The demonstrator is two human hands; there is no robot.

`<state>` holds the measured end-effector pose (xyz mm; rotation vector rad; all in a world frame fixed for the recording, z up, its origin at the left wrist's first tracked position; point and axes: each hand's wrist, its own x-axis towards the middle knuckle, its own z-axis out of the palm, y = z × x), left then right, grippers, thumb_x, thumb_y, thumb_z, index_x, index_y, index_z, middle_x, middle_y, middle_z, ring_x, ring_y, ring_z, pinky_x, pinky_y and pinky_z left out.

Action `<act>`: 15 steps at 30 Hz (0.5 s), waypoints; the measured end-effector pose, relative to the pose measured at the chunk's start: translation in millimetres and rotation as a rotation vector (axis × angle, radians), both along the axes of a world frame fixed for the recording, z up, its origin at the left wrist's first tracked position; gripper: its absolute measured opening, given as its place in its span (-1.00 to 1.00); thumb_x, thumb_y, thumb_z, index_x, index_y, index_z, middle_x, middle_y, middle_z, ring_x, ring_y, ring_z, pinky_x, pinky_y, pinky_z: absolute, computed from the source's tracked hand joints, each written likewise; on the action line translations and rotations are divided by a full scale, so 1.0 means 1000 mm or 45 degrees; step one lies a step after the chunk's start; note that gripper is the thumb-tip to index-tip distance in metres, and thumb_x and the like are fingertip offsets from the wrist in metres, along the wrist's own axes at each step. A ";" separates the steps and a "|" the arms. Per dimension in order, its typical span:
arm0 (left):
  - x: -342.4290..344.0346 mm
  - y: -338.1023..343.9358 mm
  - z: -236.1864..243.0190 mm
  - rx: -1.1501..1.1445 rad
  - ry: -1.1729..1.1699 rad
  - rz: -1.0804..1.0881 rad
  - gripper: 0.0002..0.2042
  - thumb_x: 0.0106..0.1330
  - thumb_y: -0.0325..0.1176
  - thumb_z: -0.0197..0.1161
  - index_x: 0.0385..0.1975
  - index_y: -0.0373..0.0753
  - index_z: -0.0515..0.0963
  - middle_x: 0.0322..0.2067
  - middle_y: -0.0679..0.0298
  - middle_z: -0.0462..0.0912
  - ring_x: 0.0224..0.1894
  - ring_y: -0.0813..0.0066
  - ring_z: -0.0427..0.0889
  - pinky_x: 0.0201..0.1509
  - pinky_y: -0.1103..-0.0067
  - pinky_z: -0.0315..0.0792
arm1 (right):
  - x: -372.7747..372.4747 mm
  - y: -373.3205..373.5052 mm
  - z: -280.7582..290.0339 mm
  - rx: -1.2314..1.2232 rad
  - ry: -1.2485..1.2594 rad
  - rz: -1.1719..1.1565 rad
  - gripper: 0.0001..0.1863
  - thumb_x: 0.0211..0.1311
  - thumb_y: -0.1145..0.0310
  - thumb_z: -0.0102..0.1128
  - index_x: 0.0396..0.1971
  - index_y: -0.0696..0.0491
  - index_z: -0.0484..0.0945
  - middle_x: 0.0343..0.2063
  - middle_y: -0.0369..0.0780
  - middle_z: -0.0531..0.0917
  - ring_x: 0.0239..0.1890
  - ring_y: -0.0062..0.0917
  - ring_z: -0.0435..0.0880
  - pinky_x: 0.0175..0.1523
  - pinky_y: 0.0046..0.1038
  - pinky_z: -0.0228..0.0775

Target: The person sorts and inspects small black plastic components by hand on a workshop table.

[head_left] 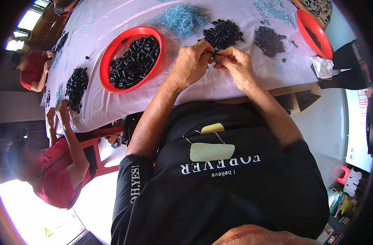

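Over the table's near edge my left hand and my right hand meet, fingertips pinched together on a small black part. Its exact kind is too small and too covered by the fingers to tell. Just beyond my hands lies a pile of small black parts. A heap of clear bluish small pieces spreads behind it. To the left of my left hand stands a red basin holding many short black tube-like parts. A flatter pile of dark pieces lies right of my right hand.
A pale pink cloth covers the table. A second red basin and a crumpled white bag sit at the right edge. Along the left side, people in red work by another black pile. An open cardboard box is below the near edge.
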<state>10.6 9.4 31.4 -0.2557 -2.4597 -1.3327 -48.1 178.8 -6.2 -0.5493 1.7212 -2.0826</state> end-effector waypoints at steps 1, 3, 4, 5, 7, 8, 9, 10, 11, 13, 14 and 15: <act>0.000 0.000 0.000 0.000 -0.001 0.001 -0.90 0.21 -0.57 0.08 -0.32 -0.38 0.52 -0.49 0.04 0.68 -0.41 0.14 0.72 -0.29 0.41 0.58 | 0.000 0.001 0.001 0.006 -0.016 0.027 -0.94 0.27 0.54 0.23 -0.29 0.16 0.55 -0.42 -0.24 0.68 -0.39 -0.63 0.68 -0.28 -0.62 0.53; 0.001 0.000 0.000 -0.091 -0.006 0.010 -0.90 0.21 -0.56 0.08 -0.34 -0.38 0.52 -0.49 0.03 0.68 -0.42 0.15 0.72 -0.29 0.41 0.58 | -0.001 0.001 -0.002 0.027 0.026 0.040 -0.95 0.27 0.54 0.22 -0.30 0.15 0.54 -0.42 -0.24 0.68 -0.39 -0.63 0.68 -0.28 -0.62 0.52; 0.001 0.000 0.000 -0.090 -0.007 0.009 -0.90 0.21 -0.56 0.08 -0.34 -0.38 0.52 -0.49 0.03 0.68 -0.42 0.15 0.72 -0.29 0.41 0.58 | 0.000 0.001 -0.002 0.048 0.068 0.052 -0.96 0.28 0.54 0.22 -0.31 0.15 0.54 -0.43 -0.23 0.67 -0.40 -0.63 0.68 -0.28 -0.62 0.52; 0.001 0.000 0.000 -0.097 0.008 0.012 -0.90 0.21 -0.56 0.08 -0.34 -0.38 0.52 -0.48 0.03 0.68 -0.42 0.15 0.72 -0.29 0.41 0.58 | 0.000 0.001 -0.002 0.049 0.068 0.051 -0.96 0.28 0.54 0.22 -0.31 0.15 0.54 -0.43 -0.23 0.67 -0.40 -0.63 0.68 -0.28 -0.62 0.52; 0.000 0.001 -0.001 -0.105 0.022 0.015 -0.90 0.20 -0.56 0.08 -0.34 -0.38 0.53 -0.48 0.03 0.68 -0.42 0.16 0.72 -0.28 0.42 0.58 | 0.001 0.001 0.001 0.089 0.117 0.031 -0.97 0.28 0.55 0.21 -0.33 0.15 0.54 -0.43 -0.24 0.67 -0.41 -0.64 0.67 -0.29 -0.62 0.51; 0.000 0.001 -0.002 -0.077 -0.012 0.017 -0.90 0.20 -0.56 0.09 -0.34 -0.39 0.53 -0.49 0.03 0.68 -0.43 0.16 0.72 -0.29 0.42 0.58 | 0.000 0.001 0.000 0.089 0.117 0.031 -0.97 0.28 0.55 0.21 -0.33 0.15 0.54 -0.43 -0.24 0.67 -0.41 -0.64 0.67 -0.29 -0.62 0.51; 0.000 0.001 -0.002 -0.048 -0.045 0.018 -0.90 0.20 -0.55 0.09 -0.34 -0.39 0.53 -0.49 0.03 0.68 -0.44 0.16 0.72 -0.30 0.42 0.58 | -0.001 0.001 -0.002 0.087 0.130 0.044 -0.97 0.28 0.55 0.21 -0.33 0.15 0.54 -0.44 -0.24 0.67 -0.42 -0.64 0.66 -0.30 -0.62 0.50; 0.000 0.001 -0.002 -0.048 -0.045 0.017 -0.90 0.20 -0.55 0.09 -0.34 -0.39 0.53 -0.49 0.03 0.68 -0.44 0.16 0.72 -0.30 0.42 0.58 | -0.002 0.001 -0.002 0.085 0.143 0.057 -0.97 0.28 0.56 0.20 -0.34 0.15 0.54 -0.44 -0.24 0.67 -0.44 -0.65 0.65 -0.31 -0.63 0.50; 0.000 0.001 -0.001 -0.014 -0.086 0.015 -0.90 0.19 -0.55 0.09 -0.34 -0.39 0.53 -0.49 0.03 0.68 -0.45 0.16 0.72 -0.31 0.42 0.58 | -0.003 0.002 -0.002 0.086 0.143 0.056 -0.97 0.28 0.56 0.20 -0.34 0.15 0.54 -0.44 -0.24 0.67 -0.44 -0.65 0.65 -0.31 -0.63 0.50; 0.001 0.001 -0.001 0.020 -0.127 0.014 -0.89 0.19 -0.55 0.09 -0.34 -0.38 0.53 -0.49 0.04 0.68 -0.45 0.16 0.72 -0.31 0.42 0.58 | -0.004 0.003 0.000 0.116 0.172 0.073 -0.95 0.22 0.57 0.25 -0.36 0.16 0.55 -0.45 -0.23 0.67 -0.44 -0.62 0.67 -0.31 -0.61 0.54; 0.000 0.001 -0.002 0.026 -0.107 0.015 -0.90 0.19 -0.55 0.10 -0.35 -0.38 0.53 -0.50 0.03 0.67 -0.46 0.14 0.71 -0.33 0.40 0.58 | -0.004 0.002 -0.001 0.116 0.172 0.075 -0.95 0.22 0.57 0.25 -0.36 0.16 0.55 -0.45 -0.23 0.67 -0.44 -0.62 0.67 -0.31 -0.61 0.54; 0.000 0.002 -0.003 0.031 -0.088 0.016 -0.91 0.19 -0.55 0.10 -0.36 -0.37 0.53 -0.51 0.02 0.67 -0.47 0.12 0.71 -0.34 0.39 0.58 | -0.005 0.002 -0.002 0.107 0.196 0.064 -0.96 0.22 0.57 0.24 -0.36 0.16 0.55 -0.45 -0.24 0.67 -0.45 -0.64 0.66 -0.32 -0.61 0.53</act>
